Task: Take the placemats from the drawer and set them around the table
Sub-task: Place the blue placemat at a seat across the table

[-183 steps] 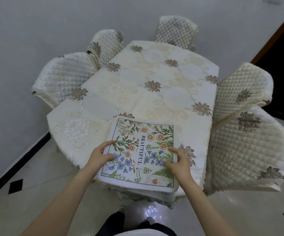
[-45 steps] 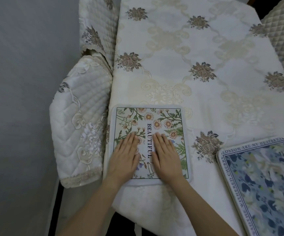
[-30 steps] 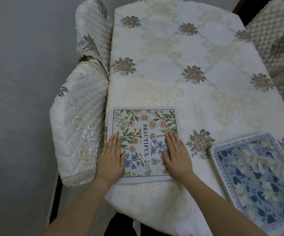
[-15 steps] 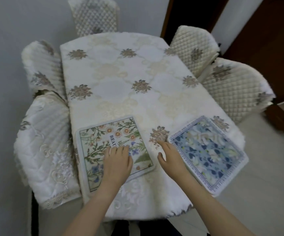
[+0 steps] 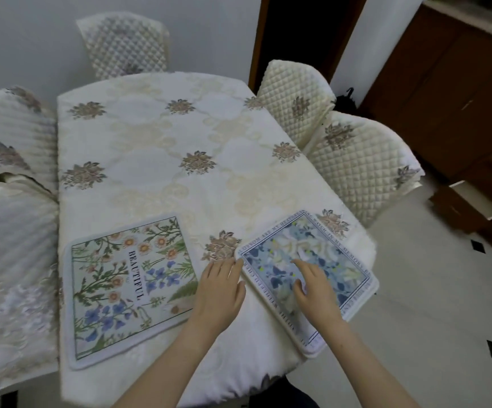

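Chairs in quilted covers stand at the left edge of the table. Just right of them, at the near left corner, lies the green floral placemat, flat, with its long axis running near to far.

The left hand rests on the cloth between the two mats, fingers straight and relaxed, their tips touching the left corner of the blue placemat. That mat lies at the near right corner, turned askew, its near end apparently overhanging the table edge, though blur makes this uncertain.

The right hand lies on top of it, fingers spread and slightly bent, grasping nothing. Both hands reach this mat; the right is better placed to turn it.

Farther right stands a wooden cabinet with an open drawer.
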Available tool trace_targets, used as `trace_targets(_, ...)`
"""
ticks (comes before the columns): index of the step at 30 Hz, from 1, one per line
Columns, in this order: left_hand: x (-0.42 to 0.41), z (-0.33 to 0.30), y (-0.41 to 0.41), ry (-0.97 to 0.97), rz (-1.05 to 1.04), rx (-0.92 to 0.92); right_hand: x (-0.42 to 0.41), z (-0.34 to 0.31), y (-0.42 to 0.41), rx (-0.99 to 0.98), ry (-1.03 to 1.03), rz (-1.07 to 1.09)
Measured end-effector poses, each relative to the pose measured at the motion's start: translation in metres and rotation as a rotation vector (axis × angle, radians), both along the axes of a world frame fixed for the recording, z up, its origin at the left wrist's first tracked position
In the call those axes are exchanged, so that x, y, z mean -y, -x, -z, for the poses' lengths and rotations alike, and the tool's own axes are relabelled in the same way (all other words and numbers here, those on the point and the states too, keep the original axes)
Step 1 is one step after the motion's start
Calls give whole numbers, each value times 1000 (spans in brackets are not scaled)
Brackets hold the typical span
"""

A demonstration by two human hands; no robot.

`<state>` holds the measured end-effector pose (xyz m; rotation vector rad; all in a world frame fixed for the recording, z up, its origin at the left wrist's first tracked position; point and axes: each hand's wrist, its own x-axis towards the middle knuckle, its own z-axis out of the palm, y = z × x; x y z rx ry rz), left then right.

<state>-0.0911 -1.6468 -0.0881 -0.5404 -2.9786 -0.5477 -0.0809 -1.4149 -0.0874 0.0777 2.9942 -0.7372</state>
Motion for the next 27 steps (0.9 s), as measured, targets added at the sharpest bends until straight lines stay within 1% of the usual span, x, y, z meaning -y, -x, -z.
trace_targets(4,-51,8,5,41,-88,106,-51,10,30,23,-22,-135)
trace_targets(9,-112,17,6,66,-193,174,-111,16,66,31,-31,-269)
trace_targets(14,-147,35,-2,103,-306,243,-148,21,91,88,-132,-411)
trace_targets(18,-158,46,-12,119,-413,322,-162,26,103,135,-266,-401)
trace_targets(21,-164,49,-17,119,-498,395,-167,31,110,205,-277,-354)
trace_targets(25,-174,50,-17,141,-655,513,-172,37,117,272,-296,-388)
trace_targets(27,-179,51,-17,146,-697,560,-175,38,118,299,-272,-381)
